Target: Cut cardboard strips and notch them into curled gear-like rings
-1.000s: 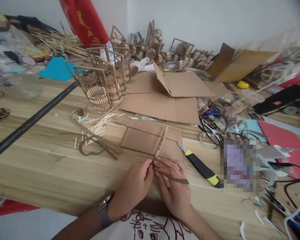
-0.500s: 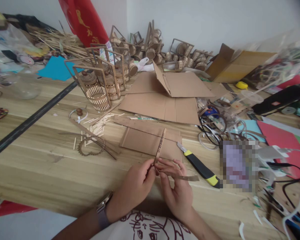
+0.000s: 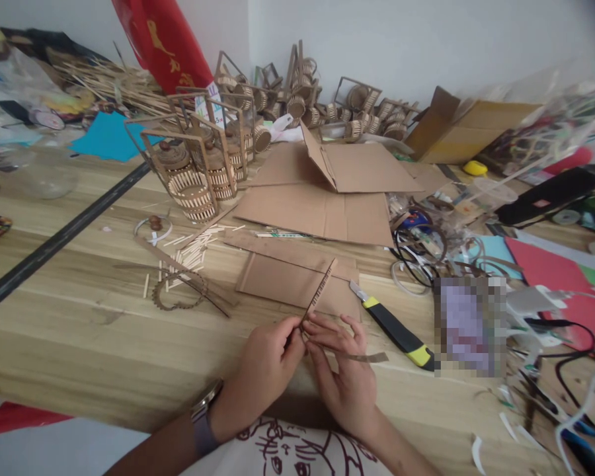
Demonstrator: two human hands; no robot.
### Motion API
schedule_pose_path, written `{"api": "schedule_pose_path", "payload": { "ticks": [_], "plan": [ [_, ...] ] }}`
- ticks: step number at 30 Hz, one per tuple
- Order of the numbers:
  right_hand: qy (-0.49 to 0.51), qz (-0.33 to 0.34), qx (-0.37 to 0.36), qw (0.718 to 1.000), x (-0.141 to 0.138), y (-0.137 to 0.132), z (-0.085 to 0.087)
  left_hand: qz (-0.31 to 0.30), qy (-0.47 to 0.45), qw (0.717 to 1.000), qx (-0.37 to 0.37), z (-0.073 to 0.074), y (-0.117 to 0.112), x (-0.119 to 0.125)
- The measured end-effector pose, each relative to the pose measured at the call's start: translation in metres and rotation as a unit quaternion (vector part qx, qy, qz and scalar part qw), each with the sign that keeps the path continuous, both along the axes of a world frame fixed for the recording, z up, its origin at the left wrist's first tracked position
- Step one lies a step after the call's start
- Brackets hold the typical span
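Observation:
Between my fingers is a narrow brown cardboard strip (image 3: 321, 288), its exposed corrugated edge pointing away from me. My left hand (image 3: 272, 354) is closed, pinching the strip near its lower end. Close against it, my right hand (image 3: 344, 360) grips a tail of the strip that sticks out to the right past the fingers. Where the strip bends is hidden by the fingertips. Beyond the hands lies a flat cardboard piece (image 3: 272, 284). To the right rests a black and yellow utility knife (image 3: 399, 332), blade out. A notched cardboard ring (image 3: 159, 301) sits to the left.
Small wooden sticks (image 3: 194, 254) lie scattered left of centre. Little slatted baskets with tall handles (image 3: 194, 198) stand behind them. Large cardboard sheets (image 3: 312, 211) cover the middle back. Cables (image 3: 575, 360), papers and a black case (image 3: 550, 195) crowd the right side.
The strip's far end has tilted to the right, and its right-hand tail has shifted slightly left and down. Both hands keep hold of it. The whole view has shifted a little.

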State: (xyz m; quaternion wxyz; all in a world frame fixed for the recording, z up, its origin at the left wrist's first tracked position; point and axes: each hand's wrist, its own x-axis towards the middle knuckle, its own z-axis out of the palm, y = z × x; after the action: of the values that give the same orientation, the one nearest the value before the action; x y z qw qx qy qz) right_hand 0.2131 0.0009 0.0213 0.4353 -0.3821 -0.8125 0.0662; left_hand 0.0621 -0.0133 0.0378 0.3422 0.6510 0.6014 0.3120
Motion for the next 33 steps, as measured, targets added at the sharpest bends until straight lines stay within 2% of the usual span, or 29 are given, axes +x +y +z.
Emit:
{"api": "schedule_pose_path", "payload": {
  "ticks": [10, 18, 27, 33],
  "plan": [
    [0.003, 0.001, -0.008, 1.000, 0.0023, -0.0001, 0.0017, -0.028, -0.046, 0.999, -0.006, -0.0018, 0.0012, 0.0004],
    [-0.036, -0.029, 0.001, 0.999, 0.0031, -0.0006, -0.0013, -0.017, -0.026, 0.999, -0.010, 0.0003, 0.0019, 0.0016],
    [0.009, -0.005, -0.001, 1.000, 0.0002, -0.0022, 0.0048, 0.005, -0.038, 0.999, -0.007, 0.0001, 0.0013, 0.0007],
    [0.008, -0.010, -0.002, 1.000, 0.0028, -0.0006, 0.0024, -0.017, -0.048, 0.999, -0.019, 0.0001, 0.0009, 0.0014]
  ]
}}
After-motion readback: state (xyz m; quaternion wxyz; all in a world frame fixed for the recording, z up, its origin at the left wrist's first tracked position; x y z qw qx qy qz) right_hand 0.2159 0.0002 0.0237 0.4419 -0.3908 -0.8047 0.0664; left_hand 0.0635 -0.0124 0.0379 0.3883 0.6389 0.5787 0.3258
